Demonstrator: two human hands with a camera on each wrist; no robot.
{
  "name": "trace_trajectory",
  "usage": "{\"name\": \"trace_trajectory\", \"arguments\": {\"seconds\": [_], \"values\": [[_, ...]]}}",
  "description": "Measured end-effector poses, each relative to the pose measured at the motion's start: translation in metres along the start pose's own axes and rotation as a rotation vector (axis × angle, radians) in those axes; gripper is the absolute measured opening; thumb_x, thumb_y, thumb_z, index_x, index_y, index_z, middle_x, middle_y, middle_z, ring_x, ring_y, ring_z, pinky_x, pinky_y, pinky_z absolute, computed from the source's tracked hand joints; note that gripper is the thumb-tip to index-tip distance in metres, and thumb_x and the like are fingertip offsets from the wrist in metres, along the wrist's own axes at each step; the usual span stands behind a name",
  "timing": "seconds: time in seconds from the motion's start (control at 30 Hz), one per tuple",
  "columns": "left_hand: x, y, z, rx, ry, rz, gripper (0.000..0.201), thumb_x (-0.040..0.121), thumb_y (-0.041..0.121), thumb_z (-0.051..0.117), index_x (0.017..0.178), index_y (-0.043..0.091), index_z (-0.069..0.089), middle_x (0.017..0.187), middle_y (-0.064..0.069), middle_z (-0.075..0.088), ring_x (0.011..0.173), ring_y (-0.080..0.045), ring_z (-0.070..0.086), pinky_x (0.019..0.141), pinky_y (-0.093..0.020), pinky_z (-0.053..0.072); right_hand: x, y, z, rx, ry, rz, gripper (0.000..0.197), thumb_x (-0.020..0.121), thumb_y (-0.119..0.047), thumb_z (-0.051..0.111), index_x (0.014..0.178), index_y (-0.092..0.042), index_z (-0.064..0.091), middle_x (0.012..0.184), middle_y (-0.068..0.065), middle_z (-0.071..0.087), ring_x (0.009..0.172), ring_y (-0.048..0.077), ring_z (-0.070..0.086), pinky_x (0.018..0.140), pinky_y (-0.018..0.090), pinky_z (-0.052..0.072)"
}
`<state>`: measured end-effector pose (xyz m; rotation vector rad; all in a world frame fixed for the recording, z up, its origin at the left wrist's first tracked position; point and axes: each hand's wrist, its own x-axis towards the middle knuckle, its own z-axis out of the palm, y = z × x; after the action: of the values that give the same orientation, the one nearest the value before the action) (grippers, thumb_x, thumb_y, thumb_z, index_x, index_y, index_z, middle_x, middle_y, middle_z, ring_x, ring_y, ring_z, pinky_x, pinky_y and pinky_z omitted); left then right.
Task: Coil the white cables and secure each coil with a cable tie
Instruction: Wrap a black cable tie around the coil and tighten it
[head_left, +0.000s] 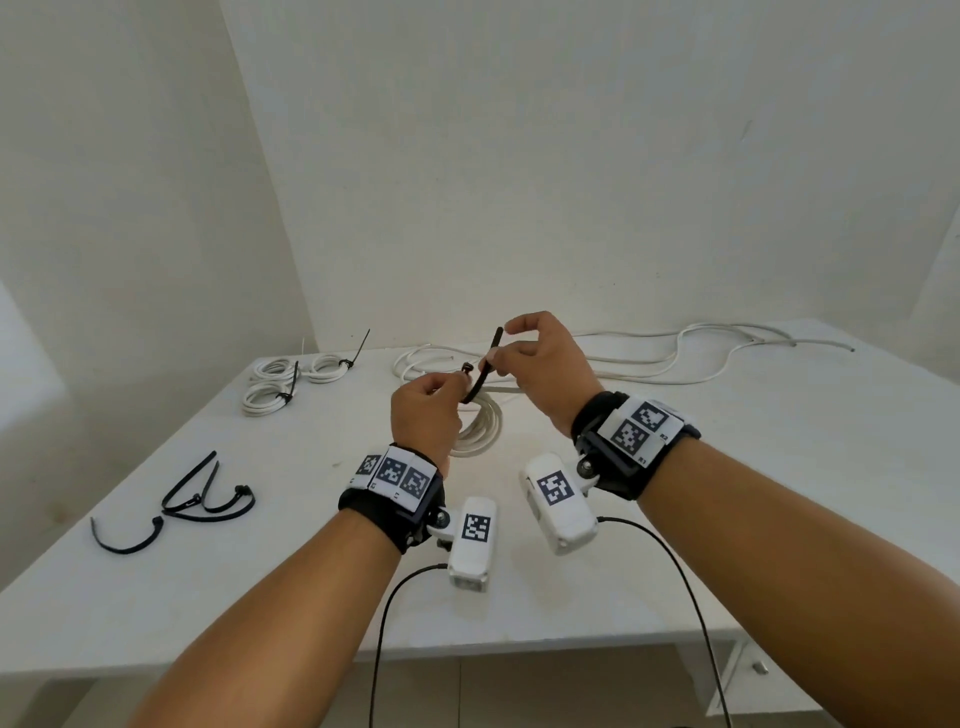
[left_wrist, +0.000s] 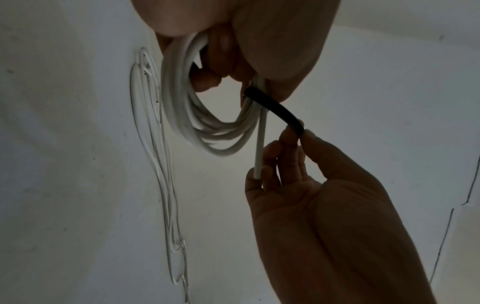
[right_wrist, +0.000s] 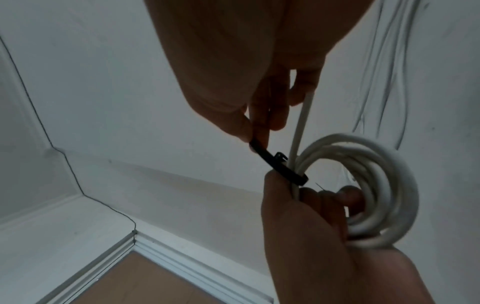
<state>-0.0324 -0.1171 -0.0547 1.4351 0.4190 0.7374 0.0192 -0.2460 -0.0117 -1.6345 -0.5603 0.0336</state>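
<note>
Gripping a white cable coil (head_left: 480, 428) above the surface (head_left: 218, 582), the left hand (head_left: 423, 415) curls its fingers (right_wrist: 324, 197) through the loops, while the right hand (head_left: 543, 366) pinches the black cable tie (head_left: 483, 371) wrapped around it; tied coils (head_left: 291, 379) and spare ties (head_left: 202, 493) lie to the left
</note>
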Motion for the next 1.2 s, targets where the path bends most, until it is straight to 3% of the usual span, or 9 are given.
{"name": "trace_trajectory", "arguments": {"seconds": [0.07,0.13,0.2,0.3,0.37,0.87,1.03,1.2], "values": [[0.003,0.001,0.0,0.009,0.042,0.014,0.015,0.082,0.012,0.067,0.068,0.011,0.071,0.058,-0.002,0.057,0.05,-0.016,0.042,0.058,-0.031,0.04,-0.001,0.0,0.007,0.004,0.041,0.001,0.019,0.088,-0.019,0.07,0.104,-0.018,0.059,0.088,0.004,0.077,0.066,0.012,0.06,0.06,0.028,0.048],[0.004,0.001,-0.001,0.023,0.066,0.023,0.014,0.079,0.014,0.068,0.065,0.013,0.071,0.058,0.001,0.062,0.051,-0.017,0.047,0.061,-0.033,0.043,-0.002,-0.002,0.011,-0.062,0.05,-0.039,0.01,0.087,-0.016,0.066,0.097,-0.016,0.064,0.082,0.004,0.076,0.048,0.004,0.051,0.05,0.023,0.041],[0.005,0.0,-0.002,0.027,0.079,0.028,0.013,0.076,0.016,0.068,0.063,0.015,0.071,0.06,0.0,0.065,0.054,-0.019,0.049,0.063,-0.035,0.045,-0.004,-0.003,0.014,-0.143,0.051,-0.1,0.005,0.086,-0.018,0.066,0.091,-0.018,0.067,0.075,0.002,0.075,0.041,0.0,0.045,0.046,0.018,0.038],[0.007,0.002,-0.004,0.029,0.097,0.033,0.015,0.074,0.019,0.067,0.059,0.018,0.068,0.057,0.0,0.061,0.055,-0.02,0.048,0.063,-0.036,0.045,-0.008,0.0,0.017,-0.279,0.051,-0.202,0.006,0.087,-0.023,0.069,0.082,-0.018,0.071,0.061,-0.007,0.065,0.047,0.0,0.05,0.048,0.01,0.038],[0.009,0.004,-0.006,0.028,0.117,0.032,0.017,0.075,0.018,0.068,0.059,0.018,0.067,0.053,0.002,0.056,0.052,-0.02,0.044,0.062,-0.036,0.044,-0.009,0.003,0.017,-0.383,0.03,-0.236,0.01,0.087,-0.02,0.068,0.08,-0.017,0.073,0.062,-0.01,0.064,0.052,0.0,0.053,0.051,0.008,0.038],[0.007,0.003,-0.008,0.099,0.106,0.083,0.012,0.079,0.012,0.068,0.067,0.012,0.069,0.045,0.008,0.05,0.04,-0.011,0.036,0.05,-0.025,0.034,-0.008,0.008,0.018,-0.444,0.029,-0.31,0.01,0.086,-0.015,0.068,0.078,-0.013,0.074,0.067,-0.006,0.069,0.062,0.006,0.061,0.057,0.008,0.045],[0.005,0.002,-0.007,0.162,0.084,0.162,0.01,0.079,0.013,0.068,0.07,0.01,0.071,0.054,-0.001,0.059,0.04,-0.008,0.039,0.049,-0.023,0.035,-0.005,0.008,0.016,-0.475,0.096,-0.313,0.012,0.085,-0.016,0.067,0.074,-0.013,0.072,0.065,-0.005,0.068,0.062,0.009,0.061,0.055,0.007,0.042],[0.005,0.001,-0.006,0.138,0.089,0.136,0.01,0.078,0.012,0.068,0.068,0.009,0.07,0.051,0.001,0.056,0.041,-0.01,0.039,0.051,-0.023,0.035,-0.006,0.008,0.015,-0.492,0.095,-0.314,0.012,0.083,-0.017,0.067,0.071,-0.016,0.07,0.064,-0.006,0.067,0.064,0.008,0.061,0.057,0.008,0.041]]}}
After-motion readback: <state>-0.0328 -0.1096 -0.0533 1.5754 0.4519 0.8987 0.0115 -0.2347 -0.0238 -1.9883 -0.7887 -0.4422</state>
